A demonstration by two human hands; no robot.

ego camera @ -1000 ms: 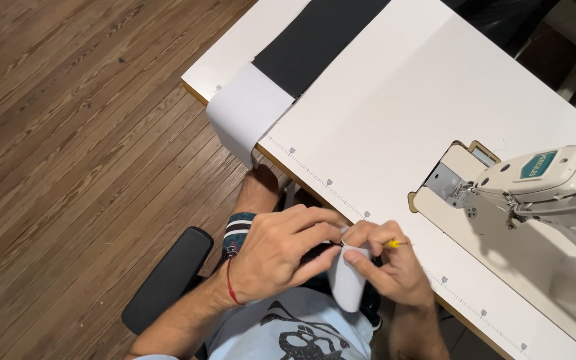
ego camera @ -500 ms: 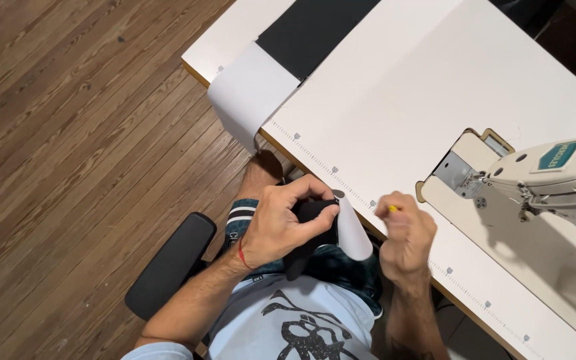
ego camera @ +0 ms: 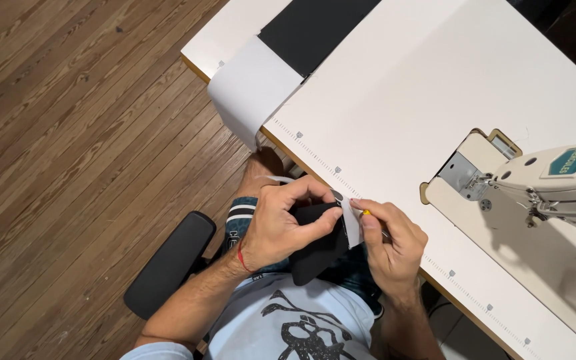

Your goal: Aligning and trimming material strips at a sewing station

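1. Left hand (ego camera: pixel 281 227) pinches a soft black fabric piece (ego camera: pixel 318 243) w/ a narrow white strip (ego camera: pixel 351 223) on its edge, fingers curled tight; held over the lap, just below the white table (ego camera: pixel 401 93) edge.
2. Right hand (ego camera: pixel 391 243) fingers narrow, gripping a thin yellow-tipped tool (ego camera: pixel 366 213) touching the strip.
3. Table: smooth, flat, ruler marks along the near edge.
4. On the table, far right: cream sewing machine (ego camera: pixel 541 180), hard, glossy.
5. Far-left corner of the table: black cloth (ego camera: pixel 315 27) and a white sheet (ego camera: pixel 251 90) draping over the edge.
6. Left of the table: wood plank floor (ego camera: pixel 68 133).
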